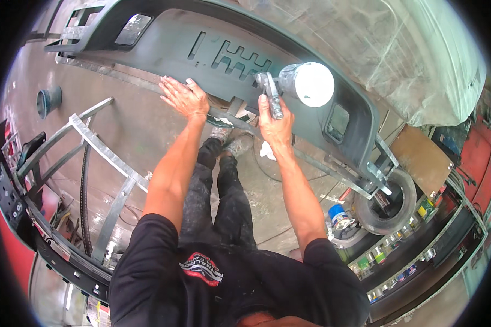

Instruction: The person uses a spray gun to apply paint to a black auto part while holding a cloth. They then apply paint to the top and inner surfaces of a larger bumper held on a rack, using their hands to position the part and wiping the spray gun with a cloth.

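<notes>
A large dark grey car bumper (pixel 163 41) lies across a metal stand in front of me, with slots in its middle and an opening near each end. My right hand (pixel 276 122) is wrapped round the handle of a spray gun (pixel 268 90), held over the bumper's near part. A white cup (pixel 314 84) sits on the gun's right side. My left hand (pixel 185 98) is held flat with its fingers stretched out, near the bumper's lower edge. Whether its palm touches the bumper I cannot tell.
A metal frame stand (pixel 101 141) is at my left, with a dark bucket (pixel 49 102) beyond it. Plastic sheeting (pixel 420 65) covers something large at the far right. At the right are a tyre (pixel 384 201), a blue-topped can (pixel 339 216) and a shelf of several cans.
</notes>
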